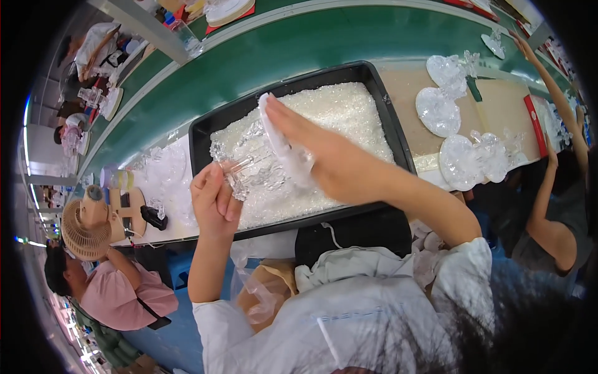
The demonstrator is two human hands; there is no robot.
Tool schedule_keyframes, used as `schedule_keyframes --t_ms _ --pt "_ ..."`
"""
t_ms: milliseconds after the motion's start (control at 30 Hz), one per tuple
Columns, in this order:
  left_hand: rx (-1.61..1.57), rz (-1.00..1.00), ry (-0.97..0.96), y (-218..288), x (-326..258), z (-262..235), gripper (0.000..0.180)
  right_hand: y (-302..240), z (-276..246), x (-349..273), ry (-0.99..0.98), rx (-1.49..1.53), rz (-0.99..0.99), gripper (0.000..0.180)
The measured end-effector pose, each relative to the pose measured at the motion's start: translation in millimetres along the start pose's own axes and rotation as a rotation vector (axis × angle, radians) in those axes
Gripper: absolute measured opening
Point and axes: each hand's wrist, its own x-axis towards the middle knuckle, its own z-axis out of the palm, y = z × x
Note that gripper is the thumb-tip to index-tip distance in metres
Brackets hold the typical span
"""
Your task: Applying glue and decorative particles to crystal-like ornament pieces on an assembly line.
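Note:
My left hand (215, 201) is closed around the clear, sculpted end of a transparent ornament (240, 168) with a round white base (274, 134). The piece is tipped on its side, so the base stands nearly on edge. My right hand (321, 149) lies flat with fingers stretched out against the outer face of that base, and is slightly blurred. Both hands are over a black tray (395, 134) filled with glittering white granules (355, 109). Part of the base is hidden behind my right hand.
Several similar ornaments with sparkly round bases (438, 112) lie on the board to the right, near a red box (534, 124). A green belt (261, 47) runs behind the tray. To the left are a fan (87, 224) and a person in pink (128, 290); another person's arm (554, 230) is at right.

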Motion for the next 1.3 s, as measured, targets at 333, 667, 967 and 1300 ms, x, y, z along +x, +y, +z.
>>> schedule_keyframes --t_ms 333,667,967,1300 --pt "1.602 0.767 -0.699 73.8 30.4 40.6 0.038 -7.0 -32.6 -7.8 0.125 0.915 0.408 0.086" --pt "0.767 0.466 0.014 18.3 54.4 77.1 0.05 -6.2 -12.4 -36.8 0.361 0.758 0.327 0.071" --pt "0.951 0.808 0.088 15.1 71.4 56.7 0.03 -1.3 -25.6 -59.6 0.56 0.605 0.325 0.033" --pt "1.238 0.98 0.035 5.7 58.9 54.8 0.032 -9.8 -14.4 -64.7 0.945 0.322 -0.091 0.053"
